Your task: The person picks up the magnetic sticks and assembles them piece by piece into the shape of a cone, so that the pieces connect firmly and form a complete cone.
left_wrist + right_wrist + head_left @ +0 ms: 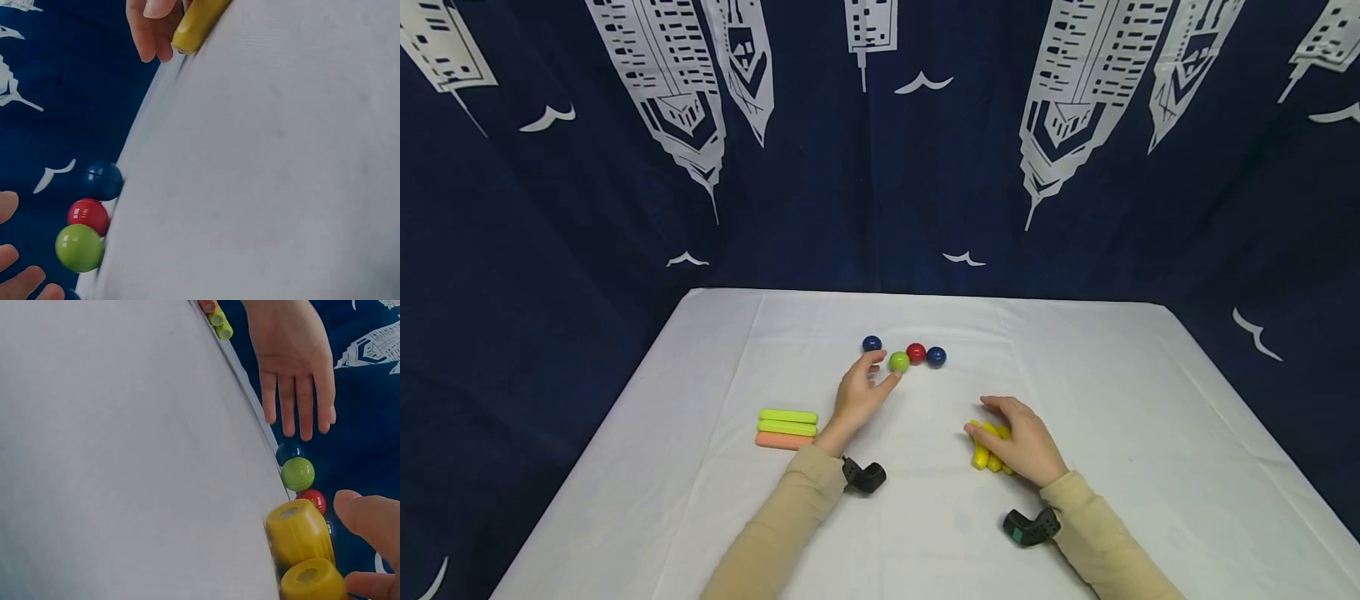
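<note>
The yellow sticks (980,458) lie side by side on the white table (1097,367), partly under the right hand (1024,442), its thumb and fingers parted around them; contact I cannot tell. Nearer the far edge, a green ball (899,362), red ball (916,353) and blue ball (936,357) sit close together, with a second blue ball (872,342) across a gap to the left. The left hand (857,398) is beside that gap, fingers extended, thumb apart. White cloth runs between the hands. Two lime sticks (787,416) and an orange stick (778,440) lie by the left wrist, well inside the left edge.
</note>
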Demonstrator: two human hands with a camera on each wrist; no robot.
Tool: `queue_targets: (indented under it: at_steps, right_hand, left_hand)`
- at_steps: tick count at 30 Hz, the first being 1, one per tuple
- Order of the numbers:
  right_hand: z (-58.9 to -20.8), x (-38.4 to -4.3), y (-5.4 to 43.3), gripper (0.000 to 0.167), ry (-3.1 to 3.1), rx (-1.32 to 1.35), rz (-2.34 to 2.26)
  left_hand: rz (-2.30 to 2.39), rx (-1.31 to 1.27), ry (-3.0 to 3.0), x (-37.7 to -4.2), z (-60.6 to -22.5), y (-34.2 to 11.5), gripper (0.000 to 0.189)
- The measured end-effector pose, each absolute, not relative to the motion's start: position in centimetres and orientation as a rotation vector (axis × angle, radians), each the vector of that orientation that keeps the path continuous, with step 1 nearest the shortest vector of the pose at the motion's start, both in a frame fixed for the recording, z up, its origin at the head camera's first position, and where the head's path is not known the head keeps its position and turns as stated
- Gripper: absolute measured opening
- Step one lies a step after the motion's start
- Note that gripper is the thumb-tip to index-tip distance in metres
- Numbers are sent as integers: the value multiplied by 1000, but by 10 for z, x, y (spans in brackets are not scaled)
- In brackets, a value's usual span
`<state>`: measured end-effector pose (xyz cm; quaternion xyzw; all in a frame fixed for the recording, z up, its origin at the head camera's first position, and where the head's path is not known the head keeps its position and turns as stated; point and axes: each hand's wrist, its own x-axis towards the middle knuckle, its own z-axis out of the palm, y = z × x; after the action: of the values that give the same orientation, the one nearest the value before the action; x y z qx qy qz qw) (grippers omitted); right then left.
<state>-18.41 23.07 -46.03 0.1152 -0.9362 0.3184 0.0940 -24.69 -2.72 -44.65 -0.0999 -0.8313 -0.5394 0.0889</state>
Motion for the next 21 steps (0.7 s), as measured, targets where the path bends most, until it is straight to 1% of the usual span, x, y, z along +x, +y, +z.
queue_targets:
  at_steps: [1,4,12,21]
  right_hand:
    - [-462,-184,231,60,-2769,339,942]
    - [-466,-183,231,56,-2755,328,934]
    - [-472,-183,229,36,-2701,326,937]
    - [-475,-185,226,24,-2694,293,935]
  left_hand:
    - [-1597,-299,-2443,-251,-454,-25,44]
    - [-1589,-252,-2399,-256,-462,-19,41]
    - [-1608,-69,-2427,-265,-467,-6,40]
    - [-1496,-59,-2472,-278,-472,-4,42]
